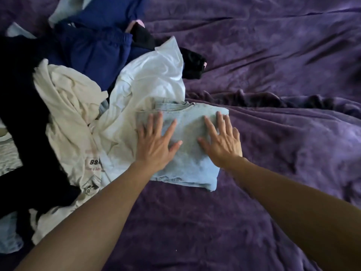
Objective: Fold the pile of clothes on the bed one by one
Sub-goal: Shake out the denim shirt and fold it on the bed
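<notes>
Only "88" reads on the cream shirt (78, 133); both hands flatten folded jeans (189, 165).

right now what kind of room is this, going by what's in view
Most likely a bedroom at home: a purple blanket covers a bed, a pile of clothes lies loose on it, and both hands press flat on folded jeans.
</notes>
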A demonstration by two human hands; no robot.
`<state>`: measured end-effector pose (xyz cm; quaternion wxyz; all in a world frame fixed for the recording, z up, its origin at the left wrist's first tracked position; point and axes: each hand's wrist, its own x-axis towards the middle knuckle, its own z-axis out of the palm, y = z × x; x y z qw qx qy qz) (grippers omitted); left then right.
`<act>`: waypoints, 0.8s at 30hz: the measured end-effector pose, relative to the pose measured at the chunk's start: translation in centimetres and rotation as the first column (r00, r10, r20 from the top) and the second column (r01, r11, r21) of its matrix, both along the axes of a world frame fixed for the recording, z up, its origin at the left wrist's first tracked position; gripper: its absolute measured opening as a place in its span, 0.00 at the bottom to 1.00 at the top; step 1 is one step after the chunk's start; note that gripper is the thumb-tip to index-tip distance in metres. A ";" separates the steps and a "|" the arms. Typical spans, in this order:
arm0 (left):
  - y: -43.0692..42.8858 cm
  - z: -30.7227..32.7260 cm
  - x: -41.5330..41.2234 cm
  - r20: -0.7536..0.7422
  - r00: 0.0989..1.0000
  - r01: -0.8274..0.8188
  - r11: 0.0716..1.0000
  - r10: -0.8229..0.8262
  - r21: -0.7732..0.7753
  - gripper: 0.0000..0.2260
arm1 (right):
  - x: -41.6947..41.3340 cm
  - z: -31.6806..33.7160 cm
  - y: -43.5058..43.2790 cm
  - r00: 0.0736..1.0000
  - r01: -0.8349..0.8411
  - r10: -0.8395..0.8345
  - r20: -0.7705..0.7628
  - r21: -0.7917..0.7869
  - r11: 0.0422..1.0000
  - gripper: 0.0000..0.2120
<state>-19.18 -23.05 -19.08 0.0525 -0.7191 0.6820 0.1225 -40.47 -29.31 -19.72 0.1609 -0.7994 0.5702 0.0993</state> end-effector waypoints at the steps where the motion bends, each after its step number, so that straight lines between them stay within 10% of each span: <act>1: 0.4 -1.5 0.1 0.041 0.999 0.021 0.999 -0.023 0.040 0.33 | -0.4 -1.0 0.1 1.000 0.010 -0.010 -0.017 0.016 1.000 0.33; 11: 2.1 -5.8 0.6 0.110 0.993 0.034 0.999 -0.034 0.006 0.34 | -0.6 -5.2 1.7 0.978 0.149 -0.151 0.145 0.025 0.989 0.35; 16: -5.4 -3.4 1.3 0.061 0.992 0.122 0.980 -0.114 -0.158 0.33 | 0.8 -3.5 7.2 0.682 0.525 -0.600 0.418 0.291 0.800 0.42; 19: -10.4 -2.8 1.2 0.092 0.985 0.148 0.989 -0.149 0.023 0.37 | 1.4 -3.2 8.5 0.592 0.603 -0.703 0.394 0.363 0.711 0.42; 24: -9.0 -1.4 -0.1 0.059 0.979 0.199 0.978 -0.195 -0.064 0.26 | -1.2 -1.2 7.9 0.683 0.531 -0.606 0.408 0.292 0.796 0.36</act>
